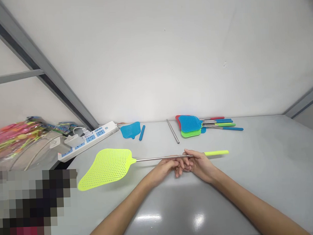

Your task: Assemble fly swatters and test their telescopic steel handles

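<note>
left hand (pixel 162 170) and right hand (pixel 200 165) sit up front, both grips closed round the steel shaft (pixel 158 159) of a yellow fly swatter (pixel 107 169), which looks fully assembled, head out at 9 o'clock. on the desk (pixel 263 155), blue mesh head (pixel 130 130) and blue handle sleeve (pixel 142 132) lie separate at 10, bare steel rod (pixel 172 131) at 12, assembled swatters (pixel 191 126) stacked around 1.

Premises appear to be a light assembly or packing workroom, not a dwelling. A grey workbench (pixel 253 175) runs beneath the left hand (pixel 162 169) and right hand (pixel 200 166), against a plain white wall (pixel 154 56) with a metal frame rail (pixel 42 73) ahead and left. Also ahead-left: a multi-socket power strip (pixel 87 140) and bagged goods (pixel 13 136). Directly ahead-right: stacked fly swatters (pixel 190 126).
</note>
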`<act>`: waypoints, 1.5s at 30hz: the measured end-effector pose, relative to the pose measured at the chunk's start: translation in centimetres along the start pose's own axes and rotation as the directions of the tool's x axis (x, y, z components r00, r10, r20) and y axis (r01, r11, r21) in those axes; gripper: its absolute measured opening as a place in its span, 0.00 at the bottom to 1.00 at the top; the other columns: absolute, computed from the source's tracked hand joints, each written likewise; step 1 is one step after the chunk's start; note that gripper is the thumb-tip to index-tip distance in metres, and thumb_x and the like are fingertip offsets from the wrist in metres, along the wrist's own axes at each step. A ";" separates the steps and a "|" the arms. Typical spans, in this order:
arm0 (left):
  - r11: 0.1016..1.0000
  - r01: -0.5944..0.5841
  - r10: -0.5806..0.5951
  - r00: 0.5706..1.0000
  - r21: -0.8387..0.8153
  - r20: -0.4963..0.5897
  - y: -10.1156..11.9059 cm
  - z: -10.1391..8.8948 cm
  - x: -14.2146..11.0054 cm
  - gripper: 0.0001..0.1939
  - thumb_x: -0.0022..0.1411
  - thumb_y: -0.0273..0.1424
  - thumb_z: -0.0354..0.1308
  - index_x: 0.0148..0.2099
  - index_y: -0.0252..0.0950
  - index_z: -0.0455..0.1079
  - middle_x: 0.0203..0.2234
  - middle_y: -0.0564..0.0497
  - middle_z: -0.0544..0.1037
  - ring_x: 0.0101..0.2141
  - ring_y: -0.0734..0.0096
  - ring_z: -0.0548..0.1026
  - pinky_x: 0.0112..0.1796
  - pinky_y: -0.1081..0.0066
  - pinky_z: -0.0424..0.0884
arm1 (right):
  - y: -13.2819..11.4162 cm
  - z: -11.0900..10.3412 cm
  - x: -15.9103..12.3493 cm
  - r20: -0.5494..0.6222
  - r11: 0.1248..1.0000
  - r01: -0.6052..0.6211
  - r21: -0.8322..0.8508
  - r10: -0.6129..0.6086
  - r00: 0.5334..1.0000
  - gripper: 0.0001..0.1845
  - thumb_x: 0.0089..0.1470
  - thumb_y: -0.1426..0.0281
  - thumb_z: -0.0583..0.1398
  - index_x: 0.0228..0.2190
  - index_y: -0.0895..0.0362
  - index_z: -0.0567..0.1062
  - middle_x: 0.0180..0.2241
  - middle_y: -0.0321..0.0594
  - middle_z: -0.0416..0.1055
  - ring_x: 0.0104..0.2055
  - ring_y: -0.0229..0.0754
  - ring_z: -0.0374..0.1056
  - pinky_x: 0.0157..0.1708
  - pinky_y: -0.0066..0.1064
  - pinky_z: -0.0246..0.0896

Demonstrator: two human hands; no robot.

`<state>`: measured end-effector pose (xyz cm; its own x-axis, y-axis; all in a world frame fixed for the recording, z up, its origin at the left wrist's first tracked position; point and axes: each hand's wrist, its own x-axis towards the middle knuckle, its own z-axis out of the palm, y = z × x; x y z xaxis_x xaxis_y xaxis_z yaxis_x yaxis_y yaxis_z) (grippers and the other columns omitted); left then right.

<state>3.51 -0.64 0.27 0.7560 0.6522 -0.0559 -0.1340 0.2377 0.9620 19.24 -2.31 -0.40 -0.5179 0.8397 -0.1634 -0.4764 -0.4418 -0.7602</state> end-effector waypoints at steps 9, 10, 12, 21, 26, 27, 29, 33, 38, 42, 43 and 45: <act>0.997 -0.013 0.015 0.999 -0.071 0.031 -0.3 -0.3 0.3 0.14 0.53 0.26 0.38 0.28 0.29 0.64 0.20 0.49 0.66 0.22 0.73 0.63 0.30 0.70 0.59 | -0.1 0.0 0.1 -0.014 1.000 0.006 0.016 -0.006 1.000 0.22 0.52 0.63 0.48 0.13 0.60 0.64 0.15 0.36 0.56 0.18 0.33 0.49 0.24 0.30 0.44; 0.996 -0.013 0.015 1.000 -0.094 0.024 -0.4 -0.4 0.3 0.14 0.53 0.26 0.38 0.28 0.29 0.64 0.20 0.49 0.66 0.22 0.73 0.63 0.29 0.70 0.59 | -0.1 0.0 0.1 -0.020 1.000 0.012 0.016 -0.012 1.000 0.21 0.52 0.63 0.48 0.13 0.60 0.64 0.14 0.35 0.55 0.18 0.34 0.49 0.24 0.30 0.44; 0.990 -0.021 0.021 1.000 -0.139 -0.006 -0.6 -0.5 0.4 0.13 0.52 0.26 0.38 0.28 0.29 0.64 0.20 0.49 0.66 0.22 0.73 0.63 0.28 0.71 0.59 | -0.1 0.1 0.0 -0.035 1.000 0.025 0.015 -0.024 0.999 0.21 0.51 0.63 0.48 0.13 0.60 0.64 0.14 0.34 0.53 0.19 0.34 0.50 0.24 0.30 0.43; 0.984 -0.036 0.028 0.998 -0.177 -0.050 -0.6 -0.3 0.5 0.09 0.47 0.22 0.42 0.27 0.30 0.63 0.23 0.48 0.67 0.22 0.75 0.64 0.26 0.72 0.59 | -0.1 0.9 0.0 -0.017 0.997 0.054 -0.063 -0.055 0.998 0.19 0.51 0.63 0.49 0.16 0.60 0.65 0.15 0.33 0.52 0.18 0.33 0.49 0.22 0.29 0.41; 0.981 -0.029 0.016 0.997 -0.194 -0.069 -0.6 -0.4 0.4 0.08 0.47 0.22 0.44 0.28 0.29 0.64 0.25 0.47 0.68 0.23 0.75 0.64 0.26 0.73 0.59 | 0.1 1.1 0.0 -0.019 0.996 0.044 -0.079 -0.046 0.999 0.19 0.50 0.62 0.50 0.15 0.60 0.65 0.16 0.36 0.56 0.19 0.34 0.51 0.22 0.29 0.40; 0.982 -0.026 0.013 0.998 -0.185 -0.068 -0.6 -0.3 0.4 0.08 0.46 0.22 0.44 0.28 0.30 0.64 0.25 0.47 0.68 0.23 0.76 0.64 0.26 0.73 0.59 | 0.1 1.1 0.0 -0.017 0.996 0.041 -0.077 -0.042 0.999 0.19 0.50 0.62 0.49 0.15 0.60 0.65 0.16 0.36 0.56 0.20 0.34 0.51 0.22 0.29 0.40; 0.985 -0.029 0.018 0.997 -0.171 -0.068 -0.5 -0.2 0.3 0.08 0.46 0.21 0.44 0.27 0.30 0.64 0.25 0.48 0.68 0.22 0.77 0.64 0.27 0.73 0.59 | 0.1 1.1 0.0 -0.016 0.997 0.038 -0.063 -0.040 0.999 0.19 0.51 0.62 0.49 0.15 0.60 0.65 0.16 0.35 0.54 0.19 0.33 0.50 0.22 0.29 0.40; 0.987 -0.058 0.044 0.995 -0.149 -0.090 -0.3 0.1 0.2 0.06 0.48 0.22 0.45 0.27 0.31 0.63 0.22 0.51 0.67 0.20 0.78 0.63 0.26 0.73 0.59 | 0.1 0.8 0.2 -0.026 0.999 0.038 -0.039 -0.039 0.999 0.18 0.51 0.64 0.49 0.16 0.60 0.65 0.15 0.33 0.51 0.18 0.32 0.48 0.21 0.29 0.40; 0.995 -0.066 0.057 0.992 -0.070 -0.115 -0.2 0.2 0.1 0.11 0.55 0.32 0.46 0.26 0.31 0.63 0.18 0.52 0.66 0.19 0.78 0.63 0.25 0.73 0.59 | 0.2 0.7 0.2 -0.028 0.997 0.023 -0.069 -0.025 0.999 0.19 0.50 0.63 0.50 0.16 0.60 0.65 0.15 0.33 0.52 0.18 0.32 0.47 0.21 0.29 0.40; 0.999 -0.041 0.045 0.989 0.027 -0.143 -0.5 0.2 0.2 0.18 0.57 0.38 0.43 0.24 0.30 0.64 0.12 0.54 0.63 0.17 0.78 0.62 0.23 0.74 0.59 | 0.6 0.8 0.1 0.000 0.989 0.046 -0.138 -0.047 0.999 0.19 0.51 0.62 0.50 0.16 0.60 0.65 0.15 0.33 0.51 0.18 0.32 0.49 0.21 0.28 0.41; 0.998 -0.029 0.037 0.987 0.056 -0.158 -0.6 0.2 0.2 0.19 0.57 0.39 0.44 0.24 0.30 0.64 0.11 0.55 0.62 0.16 0.79 0.61 0.22 0.75 0.59 | 0.7 0.8 0.1 0.011 0.987 0.056 -0.151 -0.055 0.998 0.19 0.51 0.62 0.50 0.16 0.60 0.65 0.15 0.32 0.51 0.18 0.32 0.49 0.22 0.28 0.41; 0.994 0.005 0.016 0.982 0.109 -0.190 -0.7 0.2 0.2 0.20 0.56 0.41 0.44 0.24 0.31 0.64 0.09 0.57 0.60 0.13 0.81 0.59 0.19 0.76 0.57 | 0.9 0.8 0.2 0.026 0.985 0.060 -0.161 -0.057 0.998 0.19 0.51 0.62 0.50 0.16 0.60 0.65 0.16 0.33 0.52 0.18 0.31 0.48 0.21 0.28 0.40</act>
<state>3.84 -0.81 -0.41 0.6185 0.7805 -0.0904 -0.0594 0.1612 0.9851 18.18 -2.82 -0.63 -0.5081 0.8550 -0.1037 -0.3864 -0.3339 -0.8598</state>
